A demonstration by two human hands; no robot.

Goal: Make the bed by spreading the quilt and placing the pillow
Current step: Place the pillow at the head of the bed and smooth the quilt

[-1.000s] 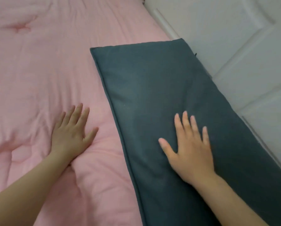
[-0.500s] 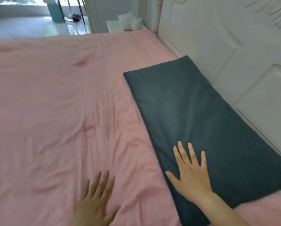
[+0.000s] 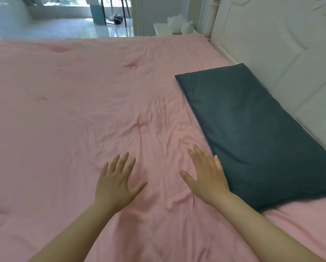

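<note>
While both hands, left hand [image 3: 114, 183] and right hand [image 3: 205, 175], hover flat with fingers spread, gripping nothing, the soft pink padded quilt [image 3: 73, 110] looks light and floppy; grab its edges. Flat dark grey rectangular pillow [image 3: 253, 133] lies right of frame, long axis along the white headboard [image 3: 272, 44].

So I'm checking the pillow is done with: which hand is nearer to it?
Right. The right hand lies open on the pink quilt just beside the dark pillow, at its near long edge. The left hand rests on the quilt farther left.
</note>
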